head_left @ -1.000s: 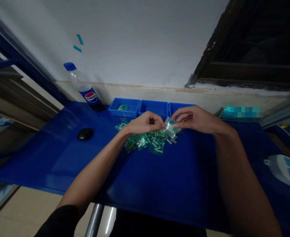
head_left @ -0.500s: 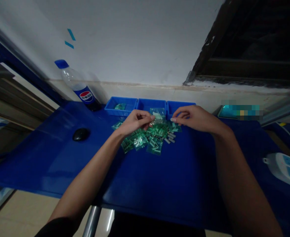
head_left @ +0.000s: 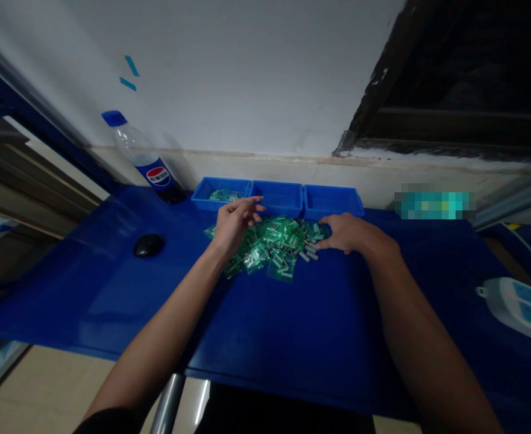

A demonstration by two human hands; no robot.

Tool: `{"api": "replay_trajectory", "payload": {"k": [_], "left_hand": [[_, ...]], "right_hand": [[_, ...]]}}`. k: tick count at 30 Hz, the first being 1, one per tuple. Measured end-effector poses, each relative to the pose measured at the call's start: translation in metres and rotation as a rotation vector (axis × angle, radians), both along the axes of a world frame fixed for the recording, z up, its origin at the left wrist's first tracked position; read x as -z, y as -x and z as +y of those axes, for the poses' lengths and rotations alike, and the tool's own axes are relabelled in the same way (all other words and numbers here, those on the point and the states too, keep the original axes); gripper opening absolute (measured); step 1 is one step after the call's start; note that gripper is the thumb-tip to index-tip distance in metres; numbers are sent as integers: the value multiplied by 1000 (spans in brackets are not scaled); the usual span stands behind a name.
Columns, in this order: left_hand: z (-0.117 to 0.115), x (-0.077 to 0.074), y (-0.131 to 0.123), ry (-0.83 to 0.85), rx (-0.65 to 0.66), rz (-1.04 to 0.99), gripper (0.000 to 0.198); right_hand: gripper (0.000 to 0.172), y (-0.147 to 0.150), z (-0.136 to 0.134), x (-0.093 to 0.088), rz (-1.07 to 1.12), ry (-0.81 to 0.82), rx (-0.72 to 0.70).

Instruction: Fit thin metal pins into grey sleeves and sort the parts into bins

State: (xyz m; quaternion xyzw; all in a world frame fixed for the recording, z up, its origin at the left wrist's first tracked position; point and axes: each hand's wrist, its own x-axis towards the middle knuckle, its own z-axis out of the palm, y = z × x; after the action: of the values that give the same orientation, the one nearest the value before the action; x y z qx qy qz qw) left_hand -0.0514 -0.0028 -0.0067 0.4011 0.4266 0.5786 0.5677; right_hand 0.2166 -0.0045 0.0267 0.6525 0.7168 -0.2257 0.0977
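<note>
A pile of small clear-green packets [head_left: 265,244] lies on the blue table, with loose grey cylindrical pieces [head_left: 311,252] at its right side. My left hand [head_left: 238,222] is above the pile's left part, in front of the left blue tray [head_left: 202,198], its fingers apart and holding nothing. My right hand [head_left: 344,232] is at the pile's right edge beside the grey pieces, thumb and fingers apart, nothing visible between them. Some packets [head_left: 222,194] lie in the left tray. The middle tray [head_left: 276,197] and the right tray [head_left: 333,199] show bare bottoms.
A cola bottle [head_left: 154,172] stands at the back left by the wall, with a black mouse [head_left: 148,245] in front of it. A white power strip [head_left: 518,307] lies at the right. A blurred teal object [head_left: 434,205] is at the back right.
My left hand has let go of a packet and moved slightly left. More packets show in the left tray. My right hand has lowered towards the grey pieces.
</note>
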Motion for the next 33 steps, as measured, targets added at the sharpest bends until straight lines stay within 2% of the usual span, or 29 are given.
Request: {"api": "replay_trajectory", "payload": {"k": [2,5,12,17,21,24,28,33], "left_hand": [[-7,2,-7,-55,70,96,27],[-16,3,-16,-117,161,221,31],[-25,5,-26,-142,239,353,32],[-28,8,-27,-203,235,443,34],[-30,6,-26,-310,183,540,34],[-32,3,-25,-381,219,587,30],[-37,-4,-20,-364,397,556,41],[-39,-10,-16,-262,459,467,51]], "right_hand": [[72,2,-2,0,28,50,45],[66,2,-1,0,28,44,53],[39,-13,10,6,-13,-109,-135],[16,-23,5,-13,98,-228,-254],[26,-16,-8,-35,312,-235,-303],[27,-6,-16,-42,597,-83,-301],[30,6,-17,-39,823,72,-275],[33,11,-11,-27,880,76,-249]]}}
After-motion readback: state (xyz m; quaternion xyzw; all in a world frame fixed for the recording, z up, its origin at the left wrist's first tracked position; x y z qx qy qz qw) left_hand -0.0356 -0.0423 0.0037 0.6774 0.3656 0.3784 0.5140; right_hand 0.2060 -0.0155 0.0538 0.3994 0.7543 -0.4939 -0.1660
